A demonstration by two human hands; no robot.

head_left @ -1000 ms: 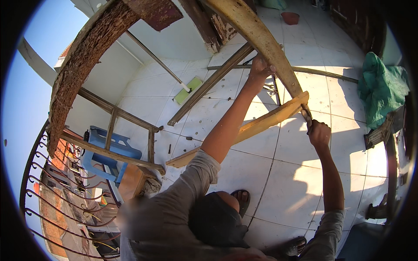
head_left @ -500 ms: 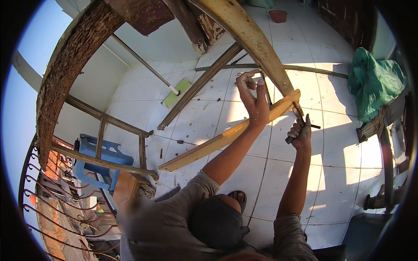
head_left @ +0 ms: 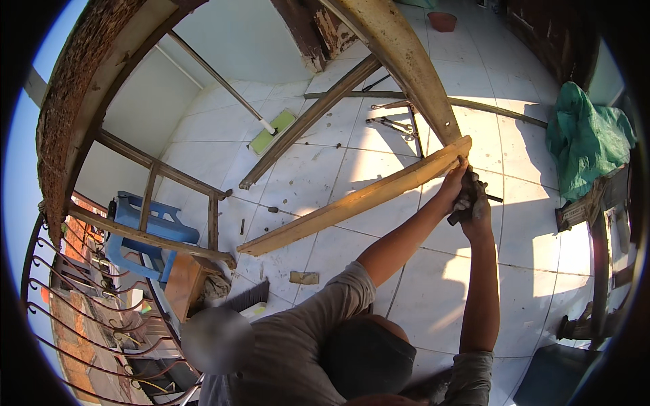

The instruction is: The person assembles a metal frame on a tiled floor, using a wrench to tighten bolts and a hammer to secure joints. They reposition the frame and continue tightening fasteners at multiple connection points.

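A pale wooden bar (head_left: 352, 203) slants across the floor area, its upper right end meeting a curved wooden beam (head_left: 423, 81). Just below that joint my two hands are close together. My right hand (head_left: 479, 204) is closed around a dark tool, whose blocky end (head_left: 456, 218) shows under the fist; its kind is unclear. A thin dark rod (head_left: 495, 199) sticks out to the right of the fist. My left hand (head_left: 455, 184) touches the joint's underside beside the right one, fingers bent and partly hidden; what they grip does not show.
Several wrenches (head_left: 396, 124) lie on the white tiles beyond the bar. A wooden frame (head_left: 152, 196) and a blue plastic stool (head_left: 145, 230) stand at the left, near a metal railing (head_left: 88, 325). A flat mop (head_left: 272, 130) is behind. Green sheeting (head_left: 586, 142) hangs at the right.
My left hand has come down from above the wooden bar, near the wrenches, to beside my right hand under the joint. The right hand keeps its hold on the dark tool.
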